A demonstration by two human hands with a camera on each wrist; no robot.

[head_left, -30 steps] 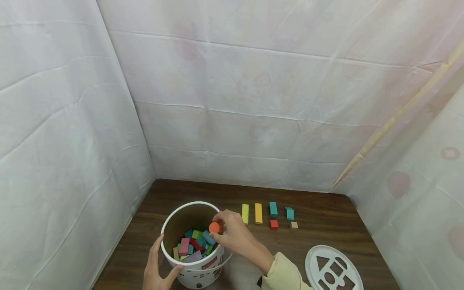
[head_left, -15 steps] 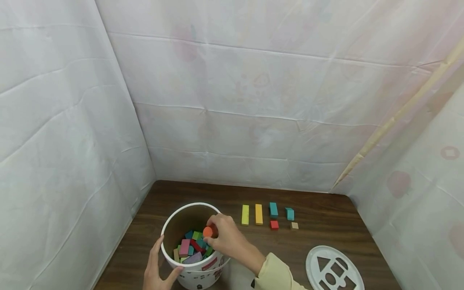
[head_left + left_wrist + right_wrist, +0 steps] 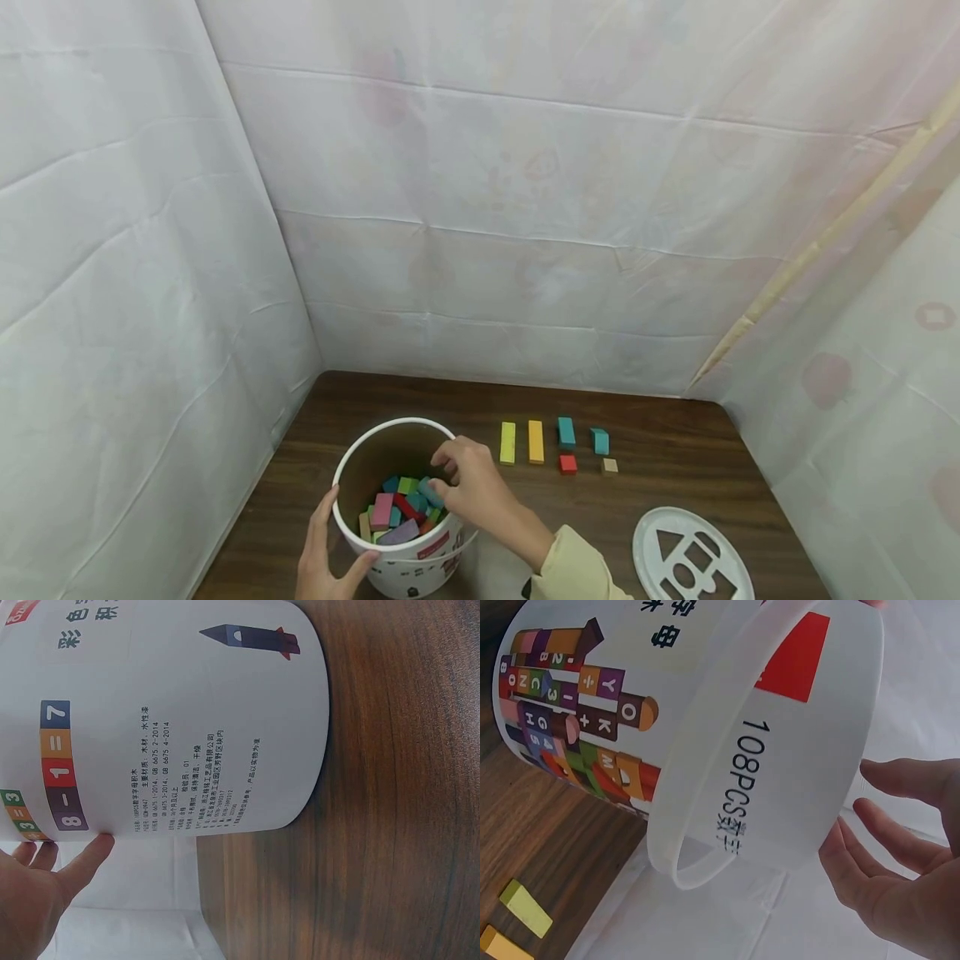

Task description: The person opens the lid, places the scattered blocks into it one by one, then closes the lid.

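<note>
Multicoloured oblong blocks (image 3: 407, 507) are lying inside a round white bucket (image 3: 401, 573); left hand (image 3: 322, 562) touching, right hand (image 3: 472, 489) hovering, both spread.

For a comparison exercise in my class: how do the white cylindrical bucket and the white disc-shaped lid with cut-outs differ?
The bucket stands upright; the lid lies flat. The bucket is deep and contains coloured blocks; the lid is thin and pierced. The left hand touches the bucket; neither hand touches the lid. Both are white and round.
</note>
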